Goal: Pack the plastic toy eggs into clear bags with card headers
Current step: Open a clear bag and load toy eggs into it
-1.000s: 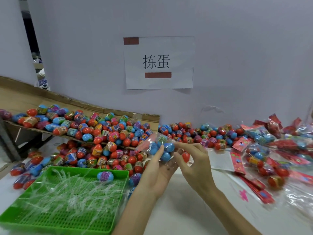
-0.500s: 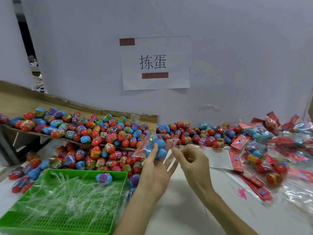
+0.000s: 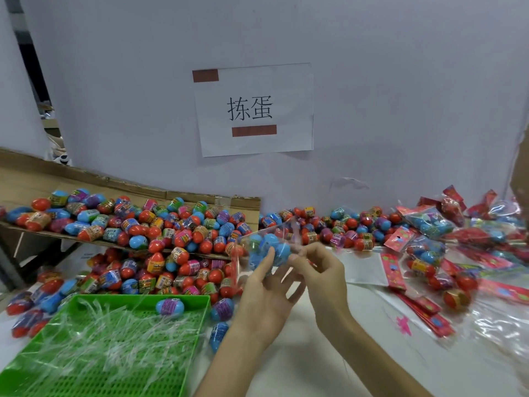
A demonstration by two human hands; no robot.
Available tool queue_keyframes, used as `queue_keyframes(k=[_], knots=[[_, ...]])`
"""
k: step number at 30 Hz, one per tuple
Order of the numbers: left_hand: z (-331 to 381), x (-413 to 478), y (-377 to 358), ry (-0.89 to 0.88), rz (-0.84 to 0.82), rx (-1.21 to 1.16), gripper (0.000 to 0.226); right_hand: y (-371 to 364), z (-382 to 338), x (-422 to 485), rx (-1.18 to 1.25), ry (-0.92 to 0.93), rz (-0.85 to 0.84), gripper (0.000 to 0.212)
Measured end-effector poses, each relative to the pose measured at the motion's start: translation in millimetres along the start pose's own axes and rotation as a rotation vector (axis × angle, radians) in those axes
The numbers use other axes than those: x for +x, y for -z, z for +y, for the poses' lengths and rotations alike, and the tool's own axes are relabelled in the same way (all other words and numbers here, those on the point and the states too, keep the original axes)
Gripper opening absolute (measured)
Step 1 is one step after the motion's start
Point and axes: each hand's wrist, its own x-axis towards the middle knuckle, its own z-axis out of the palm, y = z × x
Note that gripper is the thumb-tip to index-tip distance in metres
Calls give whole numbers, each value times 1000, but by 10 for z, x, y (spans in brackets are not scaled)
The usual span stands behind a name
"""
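Above the middle of the worktop (image 3: 300, 373), clear bag (image 3: 257, 245) of blue eggs (image 3: 282, 250) propped on the nearly straight thumb and fingers of the left hand (image 3: 266, 299), its mouth pinched by the curled right hand (image 3: 320, 270). Best to hold that mouth taut and settle the eggs low before fitting a header. Toward the left edge, loose eggs (image 3: 171, 224) on a cardboard flap (image 3: 28, 179), plus a green tray (image 3: 143, 298). Toward the right edge, finished packs (image 3: 426, 222) and red card headers (image 3: 393, 272). Behind, white wall (image 3: 400, 81) with paper sign (image 3: 254, 110).

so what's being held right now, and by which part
A clear plastic bag of blue toy eggs: the right hand pinches its right-hand end, and the left hand props the egg-filled part on straight fingers.
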Motion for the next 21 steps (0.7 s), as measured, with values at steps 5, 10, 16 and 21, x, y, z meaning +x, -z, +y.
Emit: queue_keyframes(k=[5,10,16,21], knots=[[116,-7,-1,-89,36,17,44,299,-264,242,219,61,166,16],[157,-22,-13,-183,56,283,69,551,-336,386,240,-31,149,17],[78,-56,-89,-215,-11,681,62,488,-227,388,-15,-150,-24,10],[9,-37,-81,-231,11,820,34,454,-160,363,-103,-89,9,7]])
